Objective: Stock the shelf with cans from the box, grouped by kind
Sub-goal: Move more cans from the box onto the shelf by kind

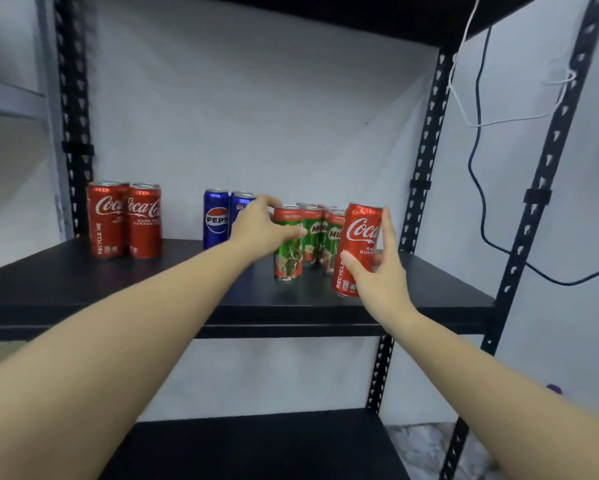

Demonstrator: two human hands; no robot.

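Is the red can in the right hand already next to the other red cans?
No, the Coca-Cola can in the right hand is beside the green cans.

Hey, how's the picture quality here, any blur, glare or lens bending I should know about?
Head view: wide-angle bending bows the shelf posts outward; the front Milo can under the left hand is smeared, its label soft; the Coca-Cola can in the right hand reads sharper; soft highlights streak the two Coca-Cola cans at left; lighting is even, shadows faint.
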